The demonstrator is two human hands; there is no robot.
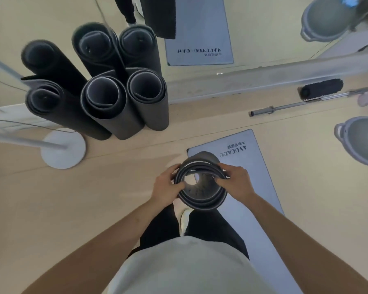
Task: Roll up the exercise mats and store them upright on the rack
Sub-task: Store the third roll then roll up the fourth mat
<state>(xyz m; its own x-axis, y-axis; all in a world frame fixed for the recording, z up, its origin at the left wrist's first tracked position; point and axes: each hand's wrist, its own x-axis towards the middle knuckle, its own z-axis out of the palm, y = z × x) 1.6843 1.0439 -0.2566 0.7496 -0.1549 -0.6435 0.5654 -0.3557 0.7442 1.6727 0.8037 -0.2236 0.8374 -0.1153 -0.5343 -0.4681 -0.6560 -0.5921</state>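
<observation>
I look straight down into a rolled grey exercise mat (202,198) that stands upright in front of my legs. My left hand (167,182) grips its top rim on the left, and my right hand (235,180) grips the rim on the right. Three rolled dark mats (106,107) stand upright together by the mirror at the upper left, with their reflections behind them. A flat grey mat (261,172) printed AVOCADO lies on the floor under and to the right of the held roll.
A white lamp base (63,148) with its pole stands on the floor at the left. A steel barbell bar (289,106) and a dark foam roller (319,88) lie along the mirror's foot at the right. A grey half-ball trainer (361,141) sits at the right edge.
</observation>
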